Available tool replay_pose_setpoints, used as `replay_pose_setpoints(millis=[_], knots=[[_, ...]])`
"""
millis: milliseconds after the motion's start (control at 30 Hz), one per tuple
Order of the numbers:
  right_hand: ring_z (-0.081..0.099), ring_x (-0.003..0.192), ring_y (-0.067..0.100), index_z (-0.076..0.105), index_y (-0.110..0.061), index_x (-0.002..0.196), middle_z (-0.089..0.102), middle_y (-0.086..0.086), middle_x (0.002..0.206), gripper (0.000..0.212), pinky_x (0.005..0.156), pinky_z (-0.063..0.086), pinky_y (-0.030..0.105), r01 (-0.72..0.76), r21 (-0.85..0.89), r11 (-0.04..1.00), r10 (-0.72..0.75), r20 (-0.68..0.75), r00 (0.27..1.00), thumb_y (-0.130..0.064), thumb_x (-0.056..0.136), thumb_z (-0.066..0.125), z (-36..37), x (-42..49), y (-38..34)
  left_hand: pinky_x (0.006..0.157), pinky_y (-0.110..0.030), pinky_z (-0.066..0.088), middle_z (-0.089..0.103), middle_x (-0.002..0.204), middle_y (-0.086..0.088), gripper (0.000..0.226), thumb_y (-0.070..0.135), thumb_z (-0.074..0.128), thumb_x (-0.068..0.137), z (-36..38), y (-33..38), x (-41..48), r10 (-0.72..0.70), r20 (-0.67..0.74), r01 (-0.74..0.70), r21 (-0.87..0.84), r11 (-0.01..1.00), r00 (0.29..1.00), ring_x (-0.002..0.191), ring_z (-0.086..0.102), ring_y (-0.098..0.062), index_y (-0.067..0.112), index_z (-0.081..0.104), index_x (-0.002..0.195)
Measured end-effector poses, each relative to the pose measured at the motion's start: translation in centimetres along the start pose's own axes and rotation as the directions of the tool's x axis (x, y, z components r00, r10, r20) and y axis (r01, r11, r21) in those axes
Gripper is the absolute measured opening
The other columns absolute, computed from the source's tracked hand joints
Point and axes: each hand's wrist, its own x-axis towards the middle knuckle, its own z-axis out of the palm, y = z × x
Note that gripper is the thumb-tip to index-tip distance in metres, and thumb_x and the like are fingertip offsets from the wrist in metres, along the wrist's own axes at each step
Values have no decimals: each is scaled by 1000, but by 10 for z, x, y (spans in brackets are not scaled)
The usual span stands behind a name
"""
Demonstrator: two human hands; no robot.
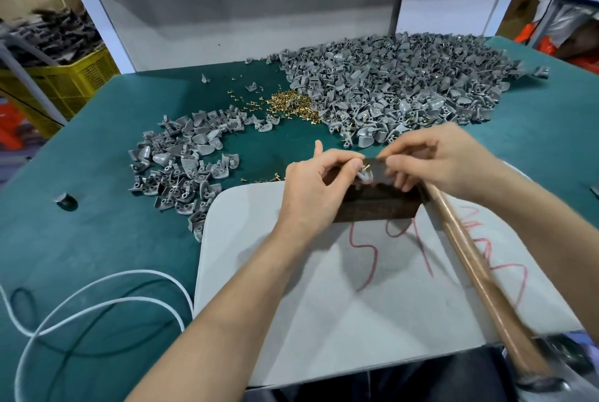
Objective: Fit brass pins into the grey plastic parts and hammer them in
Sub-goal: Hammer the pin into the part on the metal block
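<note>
We are working over a dark block (376, 199) lying on a pale board (324, 288) scrawled with red marks. Our left hand (316, 187) is pinching a grey plastic part (365, 177) between thumb and fingertips, holding it on top of the block. Our right hand (431, 158) is closing its thumb and forefinger from the other side, right at a brass pin (367, 167) standing up out of the part (whether the fingers are actually gripping the pin, we cannot tell). The wooden hammer handle (479, 268) is lying slanted across the board beneath our right forearm. Beyond the hands, on the green table (97, 223), a loose heap of brass pins (291, 106) is sitting between a small pile of grey parts (181, 168) on the left and a far bigger heap of grey parts (405, 83) on the right. A white cable (97, 301) is looping near the left edge.
</note>
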Motion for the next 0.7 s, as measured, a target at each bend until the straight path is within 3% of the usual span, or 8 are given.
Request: replay_pose_setpoints(millis=[100,167,200,300,367,500,600,700], knots=[[60,64,23,63,-13,84,66,9,69,18,62,45,30,-282,-409,868,171,-287,943,-31,86,65,-16,-2,28,115,-14,13,74,84,-3,13,6,62,88,0,1,-1,47,22,-48,29,998,999,66,65,-24,4,73,95],[56,76,32,57,-12,87,64,13,79,35,64,38,32,-461,-597,657,334,-318,887,-47,86,58,-8,-8,43,116,-17,16,73,87,2,15,7,62,88,-1,0,-2,87,36,-88,52,995,996,69,67,-19,5,72,99],[56,81,34,54,-12,91,60,13,81,37,65,36,33,-470,-626,622,359,-306,882,-48,88,54,-1,-8,50,116,-19,20,72,90,5,16,7,63,88,-1,-1,-2,101,44,-103,49,993,994,75,69,-13,6,72,101],[58,87,37,54,-11,91,53,13,80,39,66,37,33,-484,-600,637,350,-335,875,-49,91,47,5,-2,54,104,-31,44,73,98,6,18,7,63,88,-2,-3,-4,96,80,-99,31,995,992,93,67,-3,14,69,104],[55,76,36,55,-9,75,55,13,70,42,62,36,31,-492,-597,634,364,-331,871,-47,91,49,1,4,50,92,-34,50,72,96,8,16,8,62,87,-2,-5,-6,80,86,-84,47,995,993,96,65,-5,18,68,99],[55,69,32,41,-11,58,61,17,73,39,60,39,28,-481,-636,604,424,-254,869,-31,89,54,-2,19,33,98,-24,41,68,98,15,13,9,66,84,-1,-11,-5,23,69,-28,77,997,997,111,52,-3,21,66,88],[59,57,30,40,-9,59,50,11,54,39,53,40,25,-535,-487,691,461,-273,844,-23,95,45,-11,19,18,97,-6,27,65,104,14,15,7,67,82,1,-12,-5,18,80,-26,109,994,997,121,41,-4,21,63,84],[39,24,15,39,-7,67,40,7,38,38,30,29,15,-524,-216,824,470,-256,845,-29,98,46,-19,11,-2,99,-4,20,63,113,9,14,9,68,81,2,-14,-4,49,73,-60,148,987,996,123,35,-3,19,64,89]])
